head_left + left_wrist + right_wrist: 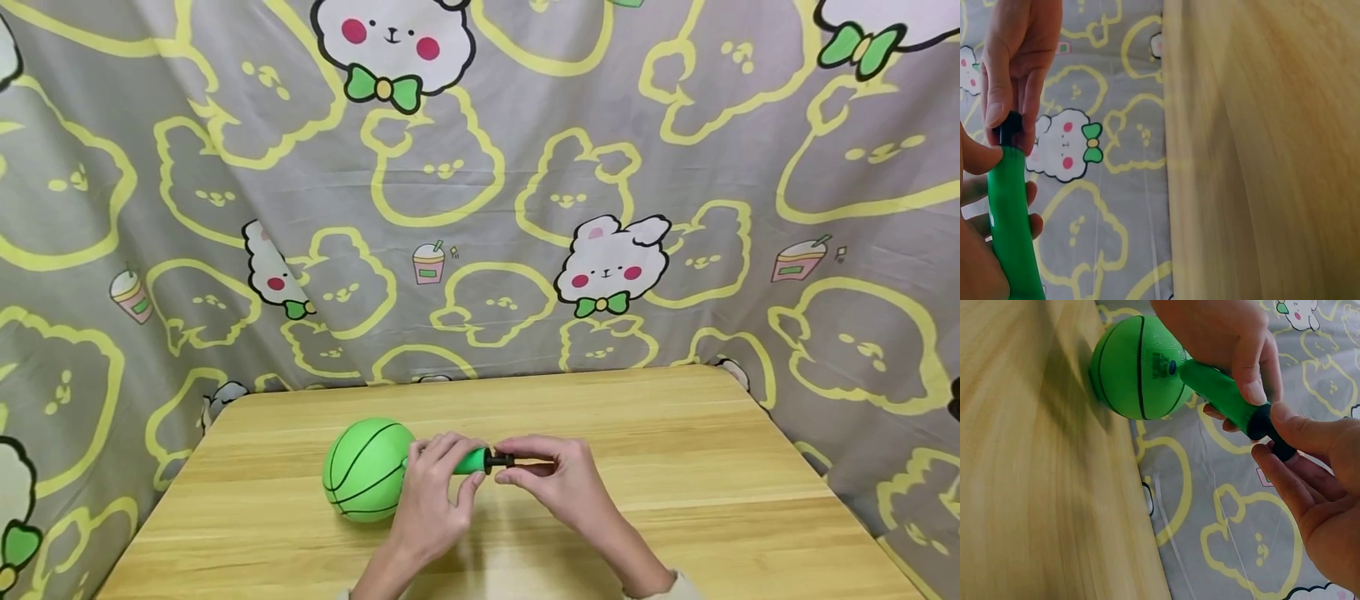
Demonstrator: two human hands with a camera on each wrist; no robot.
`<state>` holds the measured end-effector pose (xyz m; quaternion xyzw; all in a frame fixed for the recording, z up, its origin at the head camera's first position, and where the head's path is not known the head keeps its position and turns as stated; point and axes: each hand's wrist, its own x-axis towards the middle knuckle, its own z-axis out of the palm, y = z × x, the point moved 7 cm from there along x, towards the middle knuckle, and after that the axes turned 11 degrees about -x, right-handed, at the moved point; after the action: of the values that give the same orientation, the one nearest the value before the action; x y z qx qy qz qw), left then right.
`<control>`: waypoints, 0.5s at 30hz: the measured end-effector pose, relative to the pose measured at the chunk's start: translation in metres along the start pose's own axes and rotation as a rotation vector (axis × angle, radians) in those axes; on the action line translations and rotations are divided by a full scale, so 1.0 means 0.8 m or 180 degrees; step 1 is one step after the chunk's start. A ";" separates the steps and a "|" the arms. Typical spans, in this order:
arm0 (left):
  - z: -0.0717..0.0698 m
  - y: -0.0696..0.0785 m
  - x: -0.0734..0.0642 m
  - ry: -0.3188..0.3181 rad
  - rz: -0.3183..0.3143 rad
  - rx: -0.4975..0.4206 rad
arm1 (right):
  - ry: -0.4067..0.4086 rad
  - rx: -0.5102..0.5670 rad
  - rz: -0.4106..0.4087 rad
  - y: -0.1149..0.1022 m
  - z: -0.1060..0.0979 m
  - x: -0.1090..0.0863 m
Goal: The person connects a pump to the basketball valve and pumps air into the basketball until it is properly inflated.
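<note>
A green ball (365, 472) with black seam lines like a basketball rests on the table. Against its right side points a small green hand pump (471, 462), its narrow end right at a dark round spot on the ball in the right wrist view. My left hand (435, 500) wraps its fingers round the pump's green barrel (1013, 219). With thumb and fingertips, my right hand (558, 479) pinches the black handle (1282, 450) at the pump's other end. A short black rod shows between handle and barrel in the head view.
The wooden table (675, 442) reaches back to a grey curtain (495, 200) printed with yellow outlines and white cartoon animals. The curtain also hangs along both sides of the table.
</note>
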<state>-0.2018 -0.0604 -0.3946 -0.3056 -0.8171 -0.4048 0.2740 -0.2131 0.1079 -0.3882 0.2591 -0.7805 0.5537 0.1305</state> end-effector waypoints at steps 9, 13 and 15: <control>-0.003 -0.007 -0.001 -0.0009 -0.0076 -0.0073 | -0.0191 -0.0050 0.0080 -0.004 -0.006 0.002; -0.007 -0.009 0.001 0.0005 -0.0106 -0.0050 | -0.0186 -0.0053 0.0081 -0.005 -0.016 0.003; -0.010 -0.010 0.002 0.0011 -0.0111 -0.0042 | -0.0202 -0.0045 0.0071 -0.005 -0.020 0.003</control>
<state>-0.2073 -0.0702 -0.3936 -0.2924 -0.8192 -0.4154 0.2663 -0.2142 0.1214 -0.3785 0.2670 -0.7911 0.5410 0.1013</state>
